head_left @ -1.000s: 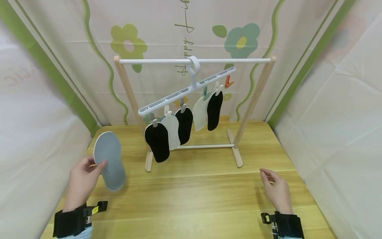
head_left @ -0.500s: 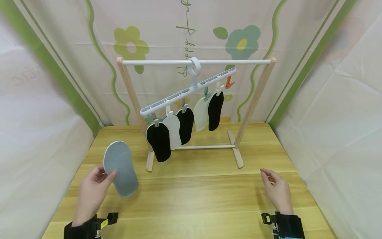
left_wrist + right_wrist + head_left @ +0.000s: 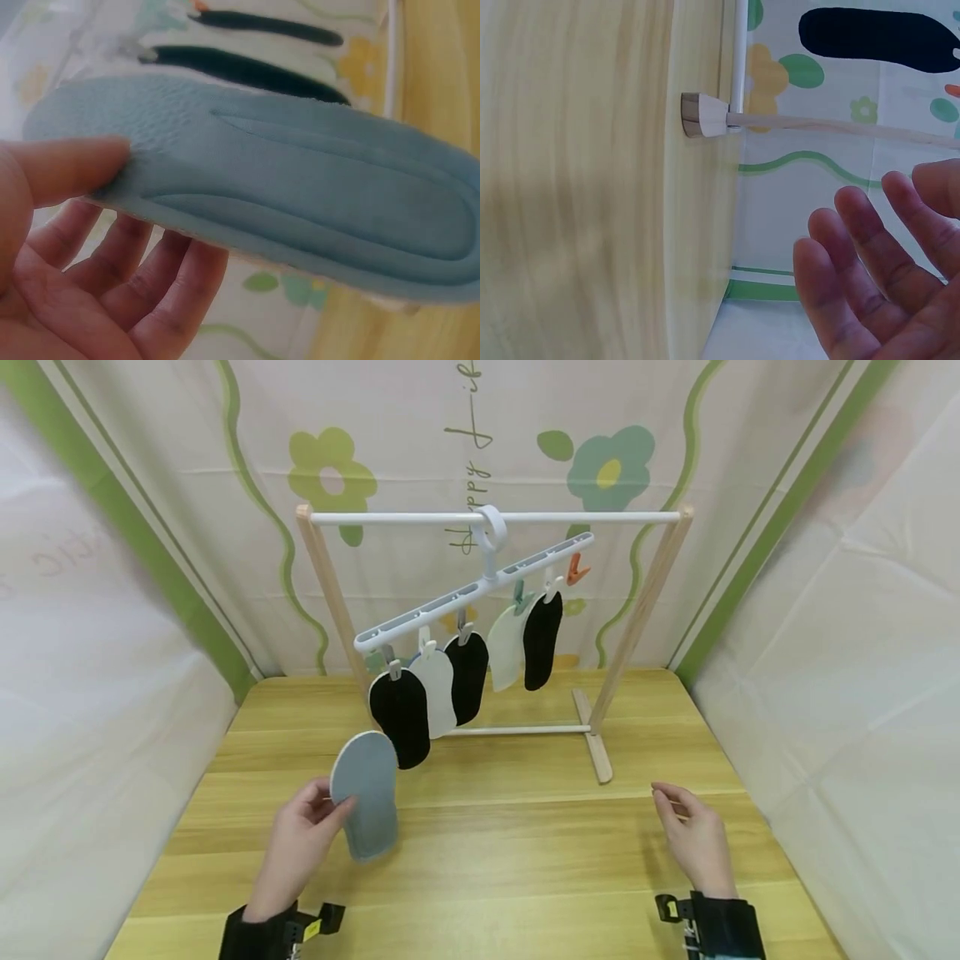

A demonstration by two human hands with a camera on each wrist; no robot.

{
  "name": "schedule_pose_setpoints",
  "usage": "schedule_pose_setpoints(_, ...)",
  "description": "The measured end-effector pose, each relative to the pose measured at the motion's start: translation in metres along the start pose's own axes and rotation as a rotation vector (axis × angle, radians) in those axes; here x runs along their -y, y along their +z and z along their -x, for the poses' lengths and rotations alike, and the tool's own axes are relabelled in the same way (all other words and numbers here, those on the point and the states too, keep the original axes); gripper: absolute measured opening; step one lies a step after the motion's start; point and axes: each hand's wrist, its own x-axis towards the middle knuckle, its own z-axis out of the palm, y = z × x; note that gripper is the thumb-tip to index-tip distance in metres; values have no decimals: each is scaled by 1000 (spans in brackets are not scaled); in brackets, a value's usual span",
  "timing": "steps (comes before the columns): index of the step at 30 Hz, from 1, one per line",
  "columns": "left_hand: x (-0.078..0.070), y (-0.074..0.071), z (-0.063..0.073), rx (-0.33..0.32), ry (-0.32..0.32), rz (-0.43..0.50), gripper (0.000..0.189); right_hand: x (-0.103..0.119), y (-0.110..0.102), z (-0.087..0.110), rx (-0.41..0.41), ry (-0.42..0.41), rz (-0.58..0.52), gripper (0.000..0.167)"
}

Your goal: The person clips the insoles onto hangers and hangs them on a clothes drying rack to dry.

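My left hand [image 3: 303,839] pinches a grey-blue insole [image 3: 367,797] by its left edge, thumb on the front face and fingers behind. In the left wrist view the insole [image 3: 300,187] shows a dimpled end and moulded grooves. Its top overlaps the lowest black insole [image 3: 400,714] in the head view. Several insoles, black and whitish, hang from clips on a white bar hanger [image 3: 472,589]. At the hanger's far right end an orange clip [image 3: 576,570] holds nothing. My right hand [image 3: 697,839] is held over the table's right side, fingers loosely bent, holding nothing.
The hanger hooks over the white top rail [image 3: 397,517] of a wooden-legged rack, whose right foot [image 3: 592,739] stands on the wood-grain table [image 3: 525,877]. Printed fabric [image 3: 420,435] encloses the back and both sides.
My left hand has moved to the right with the grey-blue insole, bringing it up to the hanging black one. The right hand stays where it was.
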Motion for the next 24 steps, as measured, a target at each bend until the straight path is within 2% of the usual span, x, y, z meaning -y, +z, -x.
schedule_pose_setpoints(8,-2,28,-5,62,47,94,19,13,-2,-13,-11,-66,-9,34)
schedule_pose_setpoints(14,-6,45,-11,88,77,115,18,32,-7,-33,-22,-169,-34,32)
schedule_pose_setpoints(18,-9,52,-15,116,73,133,18,57,-13,-57,-15,-234,-73,36)
schedule_pose_setpoints(24,-14,63,-19,155,101,146,18,114,-18,-101,25,-300,-218,42)
